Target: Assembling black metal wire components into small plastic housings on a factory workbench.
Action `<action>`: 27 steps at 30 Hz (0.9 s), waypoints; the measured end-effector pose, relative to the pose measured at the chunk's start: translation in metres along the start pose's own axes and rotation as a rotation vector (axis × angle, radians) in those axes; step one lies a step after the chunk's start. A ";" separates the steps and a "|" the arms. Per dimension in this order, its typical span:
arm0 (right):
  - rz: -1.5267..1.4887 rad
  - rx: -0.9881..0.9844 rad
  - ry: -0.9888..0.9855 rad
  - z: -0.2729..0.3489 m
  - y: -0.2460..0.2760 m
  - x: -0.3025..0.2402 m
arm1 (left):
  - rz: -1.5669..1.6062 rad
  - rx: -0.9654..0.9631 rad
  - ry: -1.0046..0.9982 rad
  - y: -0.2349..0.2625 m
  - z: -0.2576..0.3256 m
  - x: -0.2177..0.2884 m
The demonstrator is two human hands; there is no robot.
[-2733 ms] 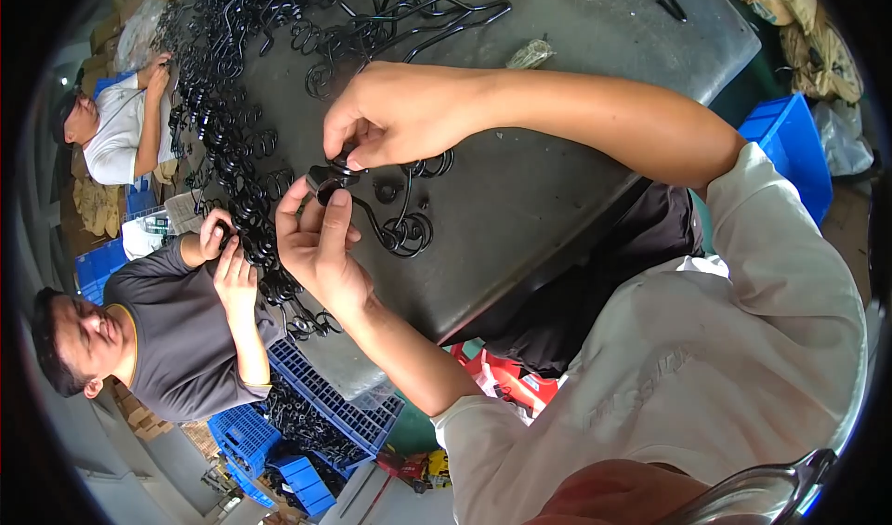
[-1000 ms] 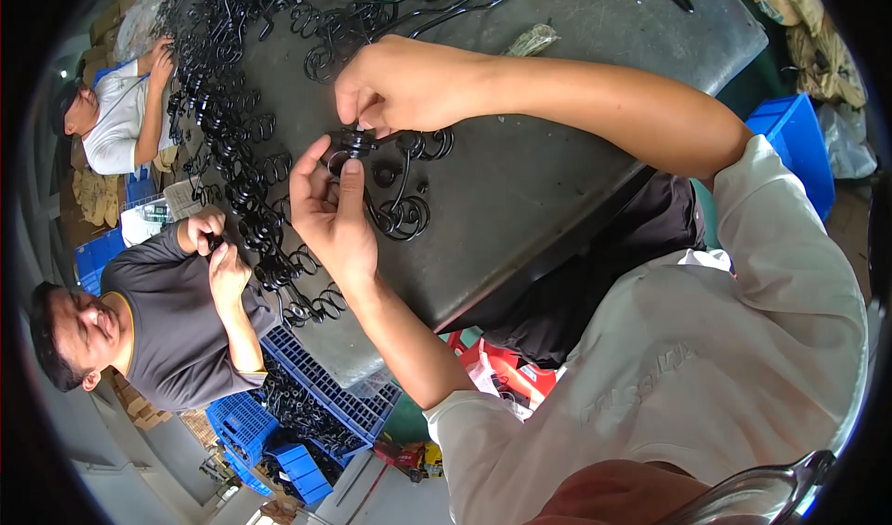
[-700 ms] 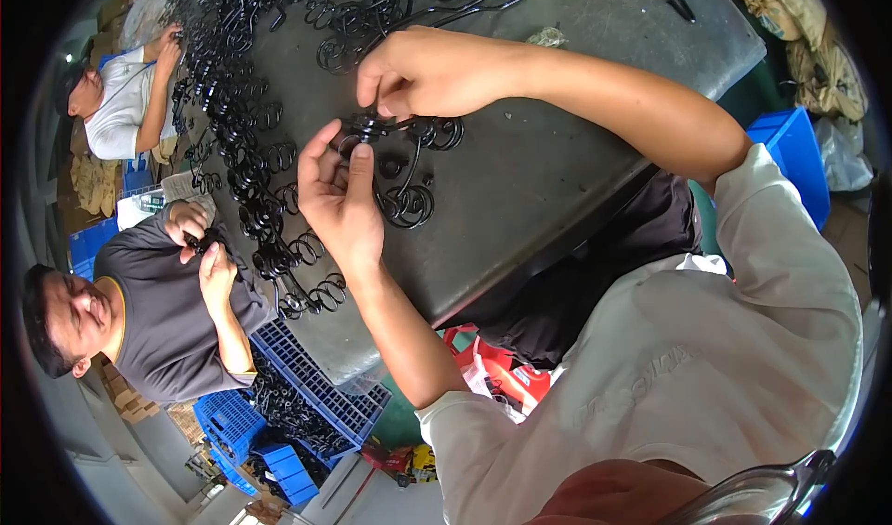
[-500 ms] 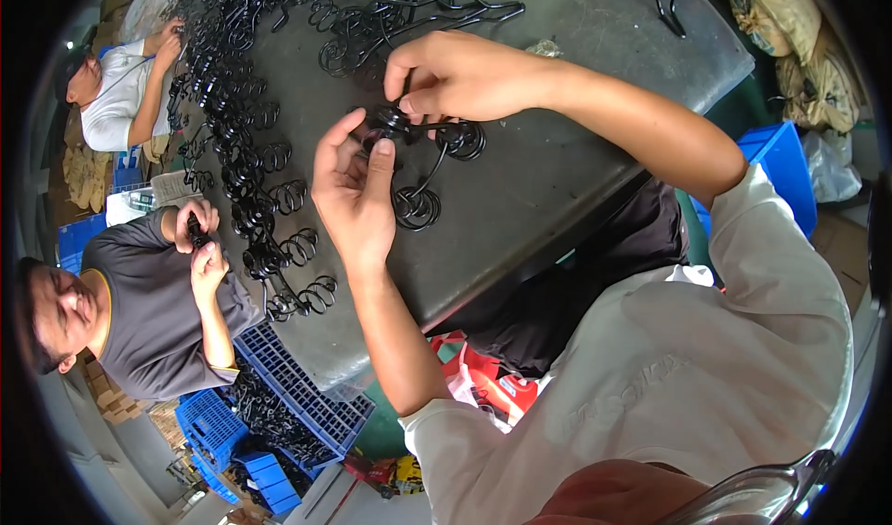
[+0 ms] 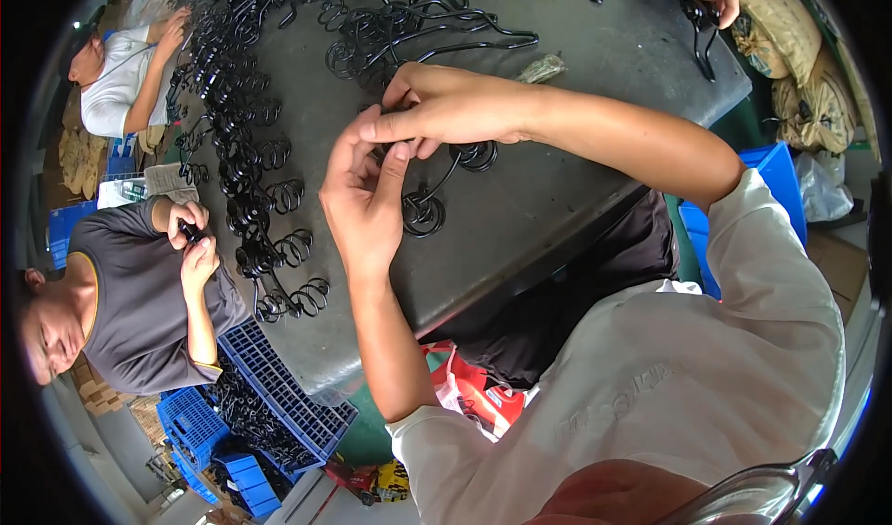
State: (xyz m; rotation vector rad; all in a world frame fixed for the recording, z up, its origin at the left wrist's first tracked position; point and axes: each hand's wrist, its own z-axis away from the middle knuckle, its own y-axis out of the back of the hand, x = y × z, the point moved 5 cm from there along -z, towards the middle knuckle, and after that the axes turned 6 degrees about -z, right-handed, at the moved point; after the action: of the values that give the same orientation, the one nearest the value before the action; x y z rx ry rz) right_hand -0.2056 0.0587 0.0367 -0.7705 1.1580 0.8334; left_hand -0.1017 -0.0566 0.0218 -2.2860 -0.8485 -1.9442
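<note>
Glossy black shows only as a sliver of a small, metal-looking piece (image 5: 378, 153) between my fingertips, most of it covered by skin. My left hand (image 5: 365, 207) comes from the near side, thumb and fingers bent round that piece in a pinch; my right hand (image 5: 444, 105) reaches across from the right, its fingers folded over the same spot and touching my left fingers, and I cannot tell whether they grip it or only press. The piece sits right where the two hands meet, so neither is clearly nearer, and its own long axis is hidden. Just right of my left thumb lies a shiny black wire shape (image 5: 443, 180) with a coil at each end: its long axis slants from the near coil, beside my left palm, to the far coil, just below my right wrist. Whether it joins what I hold, I cannot make out. Beyond my fingers, a tangle of black bent rods (image 5: 455, 44) spreads over the dark grey tabletop (image 5: 557, 200), with a crumpled clear plastic scrap (image 5: 542, 69) past my right wrist. Left of my fingers, well apart, runs a long heap of black coiled wire (image 5: 246, 163); farther left, a co-worker's hands (image 5: 197, 263) hold something small and dark.
</note>
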 end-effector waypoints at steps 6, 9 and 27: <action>-0.172 0.021 0.102 -0.013 0.005 0.019 | -0.007 -0.062 0.013 -0.001 -0.001 0.006; -0.195 0.058 0.069 -0.009 0.005 0.016 | -0.008 -0.041 0.018 -0.002 -0.002 0.003; -0.018 0.068 0.055 -0.005 0.005 0.008 | 0.048 0.227 0.124 0.060 -0.003 -0.008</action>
State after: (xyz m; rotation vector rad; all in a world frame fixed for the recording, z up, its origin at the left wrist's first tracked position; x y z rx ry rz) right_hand -0.2106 0.0583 0.0269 -0.7512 1.2208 0.7578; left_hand -0.0803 -0.1125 0.0343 -2.0188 -0.9382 -1.8411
